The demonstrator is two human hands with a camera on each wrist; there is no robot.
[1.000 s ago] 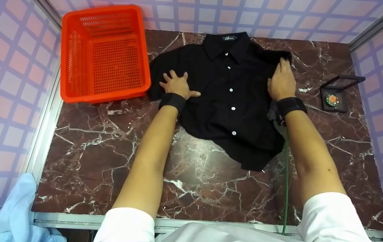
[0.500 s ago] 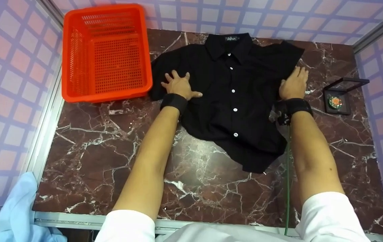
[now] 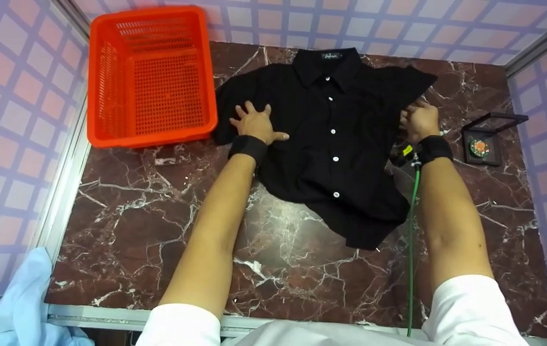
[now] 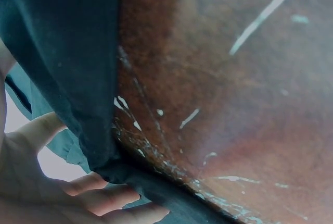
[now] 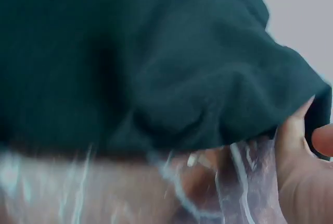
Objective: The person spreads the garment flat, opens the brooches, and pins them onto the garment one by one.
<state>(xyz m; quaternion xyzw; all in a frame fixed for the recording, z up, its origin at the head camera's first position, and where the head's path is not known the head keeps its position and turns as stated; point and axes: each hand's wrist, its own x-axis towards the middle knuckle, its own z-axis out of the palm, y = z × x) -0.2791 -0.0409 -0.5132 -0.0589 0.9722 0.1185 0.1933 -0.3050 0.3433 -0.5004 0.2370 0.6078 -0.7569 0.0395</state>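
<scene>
A black short-sleeved button-up shirt (image 3: 302, 125) lies front up on the marble-patterned table, its collar at the far side and its lower hem bunched and slanting. My left hand (image 3: 254, 124) rests on the shirt's left part, fingers spread and straight. In the left wrist view, that hand's fingers (image 4: 112, 200) show against the dark cloth. At the right sleeve's lower edge, my right hand (image 3: 421, 120) has its fingers curled in. The right wrist view shows its thumb and a finger (image 5: 291, 133) pinching the sleeve edge (image 5: 307, 86), part of the fingers hidden by the cloth.
A red plastic basket (image 3: 167, 96) stands at the back left, beside the shirt's left sleeve. To the right sits a small black open case (image 3: 482, 139) with a green and orange disc. A green cable (image 3: 411, 254) runs from the right wristband. Light-blue cloth (image 3: 23, 298) hangs at the left front.
The right sleeve has been spread outward, its tip now pointing right. My right hand moved right and down off the sleeve, then its fingers curled at the edge. The left hand stayed put.
</scene>
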